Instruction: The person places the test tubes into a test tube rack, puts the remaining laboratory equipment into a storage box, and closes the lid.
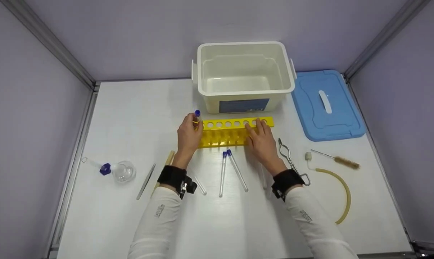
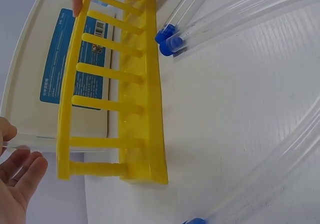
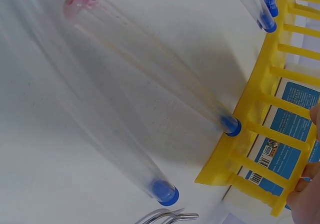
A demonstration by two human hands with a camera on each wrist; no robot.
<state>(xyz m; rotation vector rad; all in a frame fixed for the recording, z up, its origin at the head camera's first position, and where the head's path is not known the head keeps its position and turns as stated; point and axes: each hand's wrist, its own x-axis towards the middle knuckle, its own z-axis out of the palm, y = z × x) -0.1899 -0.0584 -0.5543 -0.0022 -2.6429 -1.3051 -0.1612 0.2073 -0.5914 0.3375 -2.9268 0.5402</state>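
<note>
A yellow test tube rack (image 1: 224, 137) stands upright in front of the white bin. My left hand (image 1: 190, 135) is at its left end and pinches a clear test tube with a blue cap (image 1: 197, 113). In the left wrist view the tube's clear end (image 2: 20, 147) shows between thumb and fingers, beside the rack's top plate. My right hand (image 1: 262, 142) holds the rack's top plate near its right end, fingers over the holes. Several capped test tubes (image 1: 237, 170) lie on the table before the rack. One tube (image 3: 150, 58) has a red mark at its rounded end.
Behind the rack is the white bin (image 1: 211, 102), with its blue lid (image 1: 310, 108) at right. Metal tongs (image 1: 289, 158), a tube brush (image 1: 346, 162) and a rubber hose (image 1: 347, 194) lie right. Tweezers (image 1: 146, 181) and a small glass flask (image 1: 124, 172) lie left.
</note>
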